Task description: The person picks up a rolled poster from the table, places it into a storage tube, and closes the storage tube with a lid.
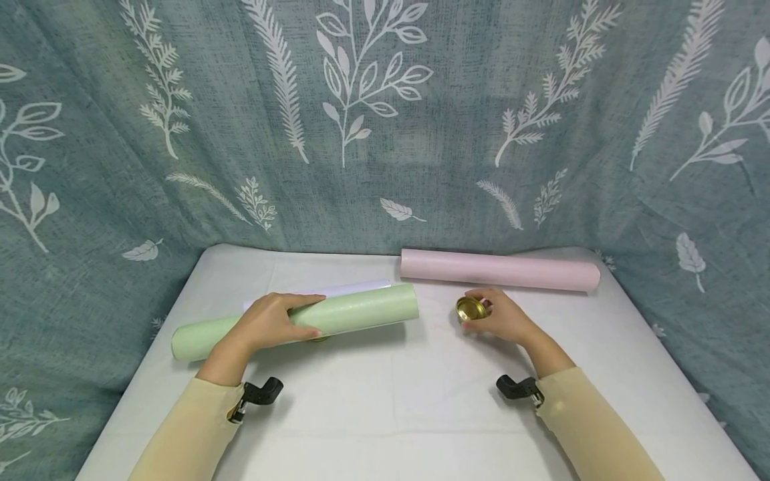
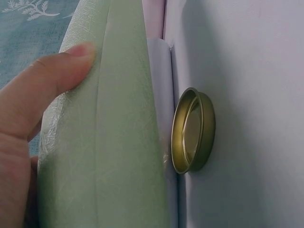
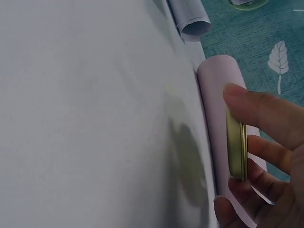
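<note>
While the left hand (image 1: 273,322) grips one green roll (image 1: 361,310) at about its middle — thumb on the near side, a finger stretched along the far side, the other fingers hidden — the right hand (image 1: 498,315) holds one gold cap (image 1: 469,309) at some distance beyond the roll's right end. That cap is pinched by its rim between the thumb and fingers, its hollow side towards the head camera. Counting the caps gives two: the second gold cap (image 2: 194,130) rests on the table with its hollow side up, mostly covered by the green roll in the head view.

Rolls number three. Behind and partly under the green one lies a single lavender roll (image 1: 355,289); the right-wrist view shows a hollow end on it. One pink roll (image 1: 499,269) lies at the back right, beyond the right hand.

All this is on one white table (image 1: 421,401), backed by a blue-green curtain (image 1: 361,200) with white leaf prints. Two beige sleeves come in from below — each with one black mount at the wrist.
</note>
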The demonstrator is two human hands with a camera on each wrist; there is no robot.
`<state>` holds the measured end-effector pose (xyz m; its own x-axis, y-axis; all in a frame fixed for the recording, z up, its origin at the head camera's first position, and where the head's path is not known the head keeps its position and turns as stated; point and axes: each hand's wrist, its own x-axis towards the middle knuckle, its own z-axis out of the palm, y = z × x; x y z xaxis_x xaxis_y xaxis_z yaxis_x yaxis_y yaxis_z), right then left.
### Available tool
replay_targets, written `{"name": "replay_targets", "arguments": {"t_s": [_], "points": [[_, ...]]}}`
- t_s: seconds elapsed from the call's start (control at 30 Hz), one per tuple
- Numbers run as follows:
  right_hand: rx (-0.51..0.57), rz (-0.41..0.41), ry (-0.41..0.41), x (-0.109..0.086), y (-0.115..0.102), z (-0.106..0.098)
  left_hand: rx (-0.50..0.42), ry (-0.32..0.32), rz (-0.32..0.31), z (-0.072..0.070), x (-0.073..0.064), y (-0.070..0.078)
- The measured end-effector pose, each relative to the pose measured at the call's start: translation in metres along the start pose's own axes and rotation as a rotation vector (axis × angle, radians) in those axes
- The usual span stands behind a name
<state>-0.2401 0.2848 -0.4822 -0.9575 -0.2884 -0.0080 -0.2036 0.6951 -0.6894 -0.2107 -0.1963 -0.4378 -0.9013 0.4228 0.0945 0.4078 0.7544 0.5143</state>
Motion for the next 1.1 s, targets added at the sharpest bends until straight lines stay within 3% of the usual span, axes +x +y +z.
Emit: {"name": "replay_targets", "arguments": {"t_s": [0.4, 1.1], "points": [[0.044, -0.116, 0.034, -0.009, -0.023, -0.017, -0.016, 0.01, 0.001, 0.001, -0.001, 0.003], [0.179, -0.19, -0.02, -0.011, -0.061, -0.029, -0.046, -0.005, -0.008, 0.003, -0.001, 0.004]]}}
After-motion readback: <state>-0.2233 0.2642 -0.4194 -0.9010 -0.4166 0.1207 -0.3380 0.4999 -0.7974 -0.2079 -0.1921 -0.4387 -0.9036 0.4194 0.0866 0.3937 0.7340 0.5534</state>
